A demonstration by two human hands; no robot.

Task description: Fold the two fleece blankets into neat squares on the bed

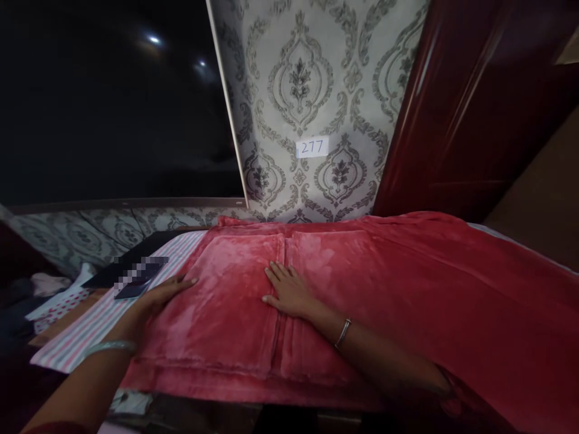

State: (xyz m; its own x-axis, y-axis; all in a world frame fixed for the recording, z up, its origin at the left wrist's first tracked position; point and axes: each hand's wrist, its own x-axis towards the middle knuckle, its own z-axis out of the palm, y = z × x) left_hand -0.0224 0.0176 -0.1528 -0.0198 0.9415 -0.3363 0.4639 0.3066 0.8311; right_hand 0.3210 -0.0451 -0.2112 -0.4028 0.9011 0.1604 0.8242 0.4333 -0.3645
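A red plush blanket (pixel 235 289) lies spread over the table, its left part folded into two flat panels that meet along a seam-like gap. My right hand (pixel 289 290) rests palm down across that gap, fingers spread on the pile. At the blanket's left edge, my left hand (pixel 169 292) lies with its fingers stretched over the fold; part of its palm side is hidden. Neither hand grips anything. The blanket's right side stretches unfolded toward the right edge of the view.
Under the blanket at left shows a striped cloth (pixel 76 337), with a dark flat object (pixel 140 283), partly blurred out, on it. A large black television screen (pixel 113 108) stands behind. Patterned wallpaper bears a paper label (pixel 312 146) reading 277. A dark red wooden panel (pixel 452 90) rises at right.
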